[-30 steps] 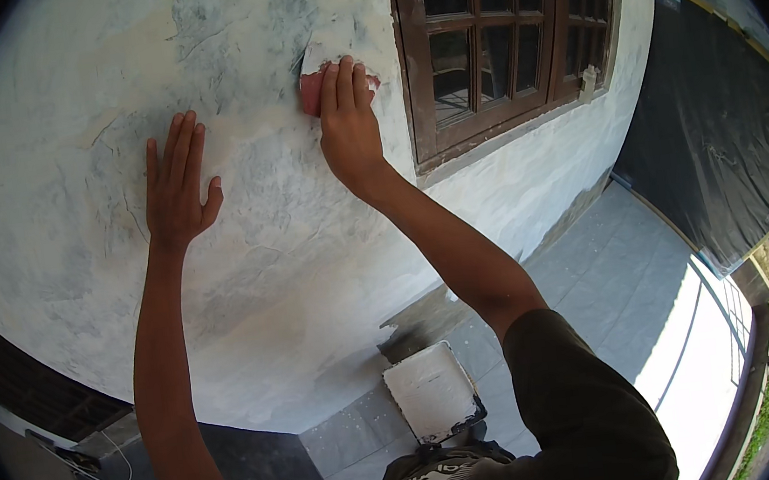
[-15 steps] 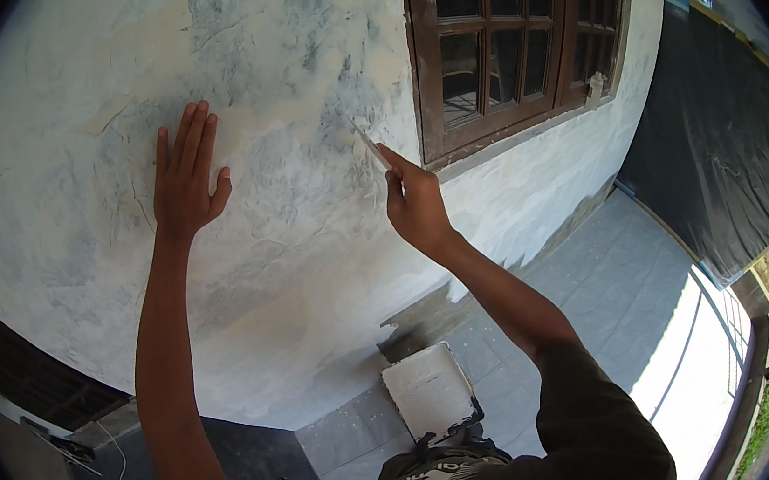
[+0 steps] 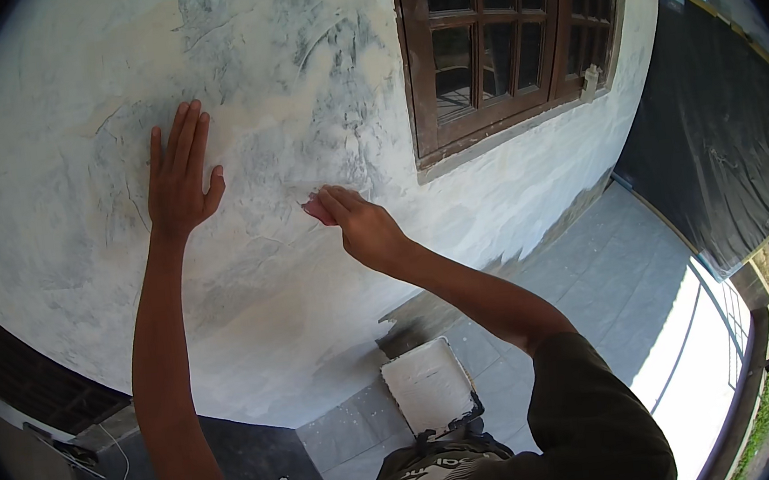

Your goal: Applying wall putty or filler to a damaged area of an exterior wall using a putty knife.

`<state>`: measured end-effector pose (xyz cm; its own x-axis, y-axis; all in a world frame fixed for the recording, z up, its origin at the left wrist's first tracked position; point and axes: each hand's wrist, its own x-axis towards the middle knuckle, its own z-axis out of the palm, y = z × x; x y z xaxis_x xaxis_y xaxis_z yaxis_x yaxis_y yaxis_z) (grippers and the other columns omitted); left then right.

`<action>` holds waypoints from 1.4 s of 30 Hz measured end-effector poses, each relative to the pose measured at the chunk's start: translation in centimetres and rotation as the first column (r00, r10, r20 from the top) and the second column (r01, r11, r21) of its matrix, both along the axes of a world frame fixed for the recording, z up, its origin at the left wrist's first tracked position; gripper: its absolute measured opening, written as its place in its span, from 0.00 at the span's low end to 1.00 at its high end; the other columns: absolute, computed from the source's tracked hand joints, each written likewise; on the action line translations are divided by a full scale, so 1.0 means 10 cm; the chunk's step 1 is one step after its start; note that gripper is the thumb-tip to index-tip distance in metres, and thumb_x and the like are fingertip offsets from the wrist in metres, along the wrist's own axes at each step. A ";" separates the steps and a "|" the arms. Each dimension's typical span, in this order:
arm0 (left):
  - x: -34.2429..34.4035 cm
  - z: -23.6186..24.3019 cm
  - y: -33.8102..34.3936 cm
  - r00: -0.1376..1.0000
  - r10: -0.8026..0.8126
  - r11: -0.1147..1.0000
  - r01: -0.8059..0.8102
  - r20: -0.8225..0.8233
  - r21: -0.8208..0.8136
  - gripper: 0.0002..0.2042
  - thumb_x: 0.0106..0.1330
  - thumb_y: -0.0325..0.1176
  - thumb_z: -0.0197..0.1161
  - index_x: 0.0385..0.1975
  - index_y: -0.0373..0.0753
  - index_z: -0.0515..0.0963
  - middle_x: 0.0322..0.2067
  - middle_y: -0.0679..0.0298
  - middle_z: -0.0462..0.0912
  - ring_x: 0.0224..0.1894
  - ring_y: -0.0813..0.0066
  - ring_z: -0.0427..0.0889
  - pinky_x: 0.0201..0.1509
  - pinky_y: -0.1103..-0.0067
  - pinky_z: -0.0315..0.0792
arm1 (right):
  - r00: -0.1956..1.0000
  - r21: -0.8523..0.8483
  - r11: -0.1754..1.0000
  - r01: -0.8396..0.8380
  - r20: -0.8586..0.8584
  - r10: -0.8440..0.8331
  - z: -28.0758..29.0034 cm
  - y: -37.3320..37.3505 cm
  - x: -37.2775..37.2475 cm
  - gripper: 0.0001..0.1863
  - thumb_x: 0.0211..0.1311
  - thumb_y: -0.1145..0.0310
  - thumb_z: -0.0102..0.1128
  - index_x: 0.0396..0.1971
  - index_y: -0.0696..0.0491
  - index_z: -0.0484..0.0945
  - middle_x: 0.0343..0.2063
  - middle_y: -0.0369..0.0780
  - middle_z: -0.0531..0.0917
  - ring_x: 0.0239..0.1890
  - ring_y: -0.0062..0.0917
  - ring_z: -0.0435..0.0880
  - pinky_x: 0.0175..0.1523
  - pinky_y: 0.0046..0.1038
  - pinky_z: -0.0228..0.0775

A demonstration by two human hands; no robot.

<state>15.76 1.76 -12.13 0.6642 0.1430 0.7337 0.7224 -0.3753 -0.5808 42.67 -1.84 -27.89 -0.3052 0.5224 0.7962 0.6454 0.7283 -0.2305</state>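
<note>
My left hand (image 3: 179,175) lies flat on the wall (image 3: 277,284), its fingers stretched upward and the thumb apart. The wall is off-white, with patchy grey-blue smears and cracks. Lower and to the right, my right hand (image 3: 369,230) is closed on a small reddish putty scraper (image 3: 317,210). The scraper's edge meets the wall, and my fingers hide much of it. Down on the floor near my body stands a square tray (image 3: 430,387) coated with white filler, dark at its near corner.
A brown wooden window (image 3: 487,60) with several panes is set in the wall at upper right. Grey floor tiles (image 3: 583,257) run along the wall's foot. Black sheeting (image 3: 720,130) hangs at the right. At lower left are a dark surface (image 3: 259,469) and a white cable (image 3: 126,469).
My right hand has moved down and to the left across the wall, turning the scraper so its reddish face shows. My left hand keeps its place on the wall.
</note>
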 end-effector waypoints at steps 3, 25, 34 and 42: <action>-0.02 -0.04 0.04 1.000 0.007 1.000 -0.007 -0.002 -0.005 0.33 0.64 0.37 0.53 0.71 0.36 0.59 0.74 0.59 0.58 0.77 0.64 0.54 0.77 0.56 0.43 | 0.986 -0.210 0.972 -0.105 -0.151 0.074 -0.10 -0.15 0.22 0.26 0.55 0.88 0.50 0.57 0.63 0.73 0.55 0.56 0.78 0.55 0.49 0.80 0.60 0.40 0.73; 0.02 0.00 0.00 1.000 -0.004 1.000 0.004 -0.013 0.000 0.33 0.63 0.38 0.52 0.71 0.35 0.60 0.74 0.58 0.58 0.77 0.63 0.54 0.77 0.56 0.43 | 0.984 -0.078 0.994 -0.077 -0.169 0.063 -0.15 -0.22 0.38 0.33 0.54 0.91 0.46 0.64 0.61 0.67 0.60 0.53 0.74 0.64 0.46 0.73 0.67 0.37 0.68; 0.03 0.01 0.04 1.000 0.004 1.000 -0.004 -0.008 0.008 0.32 0.64 0.39 0.51 0.70 0.35 0.60 0.73 0.58 0.58 0.77 0.63 0.54 0.77 0.56 0.43 | 0.874 0.364 0.807 0.465 -0.332 -0.355 1.41 0.69 0.55 0.35 0.52 0.90 0.52 0.64 0.63 0.64 0.64 0.56 0.69 0.66 0.52 0.68 0.68 0.42 0.64; 0.00 0.01 0.00 1.000 0.004 1.000 -0.004 -0.004 0.009 0.33 0.64 0.38 0.52 0.70 0.34 0.60 0.73 0.57 0.58 0.77 0.63 0.54 0.77 0.55 0.44 | 0.929 0.367 0.867 0.336 0.026 -0.370 0.28 0.42 0.08 0.36 0.55 0.83 0.53 0.67 0.68 0.58 0.69 0.59 0.58 0.71 0.54 0.59 0.71 0.46 0.59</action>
<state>15.76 1.80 -12.06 0.6666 0.1396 0.7322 0.7216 -0.3672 -0.5869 43.49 2.36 -25.08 -0.2342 0.3014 0.9243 0.8801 0.4695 0.0699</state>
